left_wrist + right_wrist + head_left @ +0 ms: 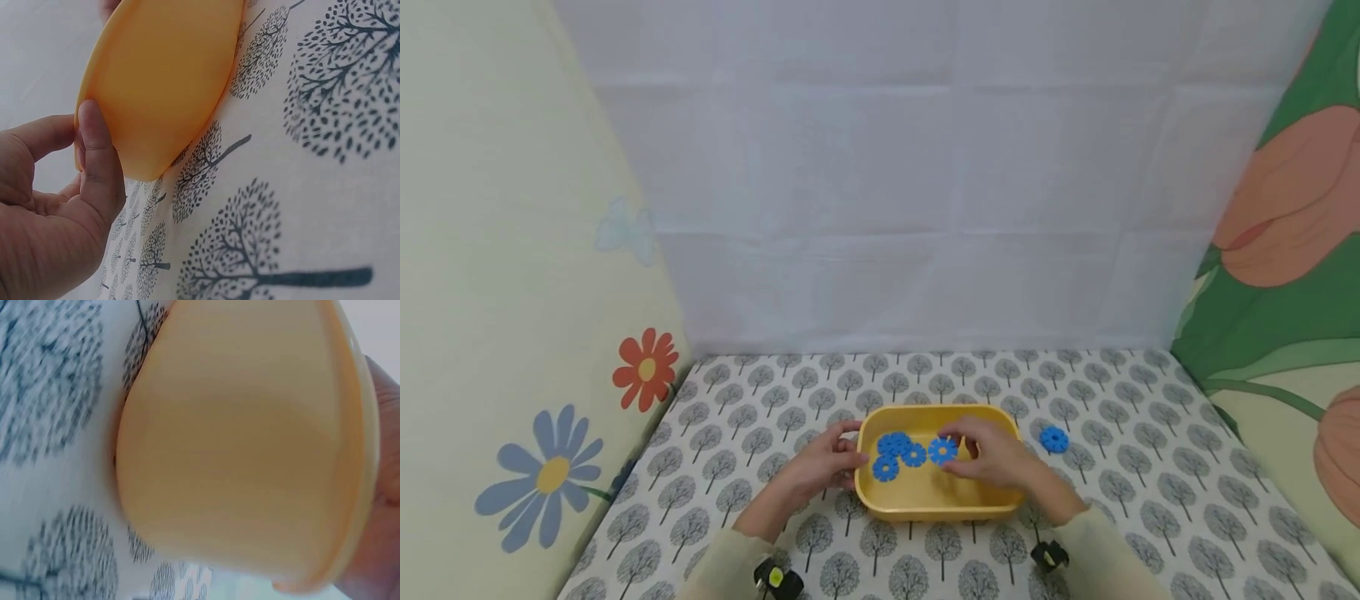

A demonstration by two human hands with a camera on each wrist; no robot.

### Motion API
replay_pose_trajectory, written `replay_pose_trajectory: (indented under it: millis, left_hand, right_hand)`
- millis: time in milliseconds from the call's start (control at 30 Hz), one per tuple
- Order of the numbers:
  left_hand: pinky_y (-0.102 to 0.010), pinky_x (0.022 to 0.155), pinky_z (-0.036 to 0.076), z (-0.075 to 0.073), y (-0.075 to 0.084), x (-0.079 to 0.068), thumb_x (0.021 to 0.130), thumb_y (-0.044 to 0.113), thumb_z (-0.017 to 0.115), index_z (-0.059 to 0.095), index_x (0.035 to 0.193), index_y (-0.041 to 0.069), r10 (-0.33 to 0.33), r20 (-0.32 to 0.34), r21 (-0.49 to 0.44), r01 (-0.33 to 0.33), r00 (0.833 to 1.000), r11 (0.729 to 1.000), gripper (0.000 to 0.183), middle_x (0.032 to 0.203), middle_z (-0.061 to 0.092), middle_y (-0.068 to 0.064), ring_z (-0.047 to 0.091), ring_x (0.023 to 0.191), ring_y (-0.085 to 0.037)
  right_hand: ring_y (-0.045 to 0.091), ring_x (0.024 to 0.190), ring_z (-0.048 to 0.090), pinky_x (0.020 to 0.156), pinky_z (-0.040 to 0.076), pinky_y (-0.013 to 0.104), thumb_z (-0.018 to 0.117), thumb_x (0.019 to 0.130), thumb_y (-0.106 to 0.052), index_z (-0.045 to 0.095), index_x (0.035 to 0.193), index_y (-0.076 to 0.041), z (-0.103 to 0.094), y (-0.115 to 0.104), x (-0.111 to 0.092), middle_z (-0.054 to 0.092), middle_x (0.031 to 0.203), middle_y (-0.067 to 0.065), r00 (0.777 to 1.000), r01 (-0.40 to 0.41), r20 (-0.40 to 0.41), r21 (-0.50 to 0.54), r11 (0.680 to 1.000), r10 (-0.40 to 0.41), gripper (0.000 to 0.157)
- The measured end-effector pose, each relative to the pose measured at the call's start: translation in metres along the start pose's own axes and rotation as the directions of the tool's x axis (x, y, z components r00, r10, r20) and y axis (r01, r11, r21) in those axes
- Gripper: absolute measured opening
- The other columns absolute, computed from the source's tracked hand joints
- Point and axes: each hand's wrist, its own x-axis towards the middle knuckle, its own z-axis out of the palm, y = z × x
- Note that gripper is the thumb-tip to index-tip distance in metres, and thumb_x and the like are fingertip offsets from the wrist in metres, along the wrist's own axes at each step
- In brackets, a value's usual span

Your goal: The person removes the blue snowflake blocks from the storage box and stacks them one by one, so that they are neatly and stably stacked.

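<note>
A yellow plastic tub [940,510] stands on the cloth in front of me. At its left end my left hand [822,461] holds the rim between thumb and fingers; the left wrist view shows that hand [56,219] pinching the edge. Over the tub's right side reaches my right hand [996,454], its thumb and fingertips pinching a blue notched plastic disc [943,451]. Several similar blue discs [886,467] lie in the left half of the tub, some overlapping. In the right wrist view the tub wall [237,444] hides most of the right hand [386,506].
Outside the tub, on its right, lies another blue piece [1054,439], possibly several stacked discs. A tree-patterned cloth [880,550] covers the table. Behind hangs a white sheet [880,208], with flower-printed panels on both sides.
</note>
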Motion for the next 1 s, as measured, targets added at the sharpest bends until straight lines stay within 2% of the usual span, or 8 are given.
replay_pose_trajectory:
  millis: [167,300,567,633,833,1000]
  left_hand:
    - [-0.029,0.063,0.058,-0.001,-0.002,-0.001,0.094,0.010,0.070,0.036,0.151,0.004,0.004,0.021,-0.022,-0.004,1.000,1.000,0.066,0.094,0.057,-0.007,0.063,0.072,-0.017]
    - [-0.029,0.064,0.058,-0.001,-0.003,0.001,0.094,0.009,0.070,0.037,0.151,0.005,0.003,0.011,-0.019,-0.003,1.000,1.000,0.066,0.095,0.058,-0.008,0.064,0.073,-0.018]
    - [-0.029,0.064,0.058,-0.001,-0.001,0.001,0.093,0.008,0.070,0.038,0.150,0.006,-0.007,-0.012,-0.002,0.007,1.000,1.000,0.065,0.098,0.060,-0.010,0.064,0.074,-0.019]
    - [-0.029,0.064,0.058,-0.001,-0.001,0.001,0.093,0.008,0.070,0.039,0.150,0.005,-0.008,-0.014,-0.003,0.008,1.000,1.000,0.065,0.097,0.059,-0.010,0.064,0.074,-0.019]
    - [-0.028,0.064,0.057,-0.001,0.000,0.000,0.092,0.007,0.070,0.039,0.149,0.005,-0.004,-0.009,-0.017,0.004,1.000,1.000,0.065,0.095,0.057,-0.009,0.062,0.073,-0.018]
    - [-0.028,0.063,0.057,-0.001,0.000,0.000,0.093,0.007,0.070,0.038,0.149,0.004,0.000,0.000,-0.021,0.000,1.000,1.000,0.065,0.096,0.055,-0.009,0.062,0.072,-0.018]
  right_hand:
    - [0.004,0.069,0.048,0.060,0.045,0.023,0.078,0.090,-0.027,0.067,0.124,-0.007,-0.009,0.006,-0.010,0.062,0.097,-0.006,0.999,-0.032,-0.040,-0.024,0.999,0.031,0.041]
    - [0.004,0.071,0.049,0.061,0.046,0.023,0.080,0.088,-0.025,0.068,0.124,-0.008,-0.017,0.013,-0.019,0.061,0.097,-0.008,0.994,-0.072,-0.080,-0.013,0.997,0.071,0.041]
    - [0.002,0.069,0.049,0.057,0.046,0.021,0.081,0.087,-0.019,0.069,0.119,-0.004,-0.037,0.027,-0.038,0.060,0.091,-0.004,0.981,-0.008,-0.192,-0.027,1.000,0.003,0.037]
    - [0.002,0.068,0.048,0.055,0.046,0.021,0.081,0.087,-0.019,0.068,0.120,-0.003,-0.041,0.032,-0.043,0.060,0.090,-0.003,0.978,-0.019,-0.209,-0.029,0.999,0.013,0.038]
    - [0.003,0.069,0.048,0.057,0.046,0.022,0.081,0.087,-0.020,0.069,0.121,-0.005,-0.050,0.042,-0.054,0.060,0.090,-0.003,0.964,-0.115,-0.245,-0.048,0.992,0.100,0.039]
    - [0.006,0.073,0.050,0.060,0.048,0.022,0.082,0.086,-0.023,0.069,0.121,-0.006,-0.054,0.050,-0.063,0.060,0.092,-0.002,0.942,-0.213,-0.273,-0.040,0.976,0.194,0.041]
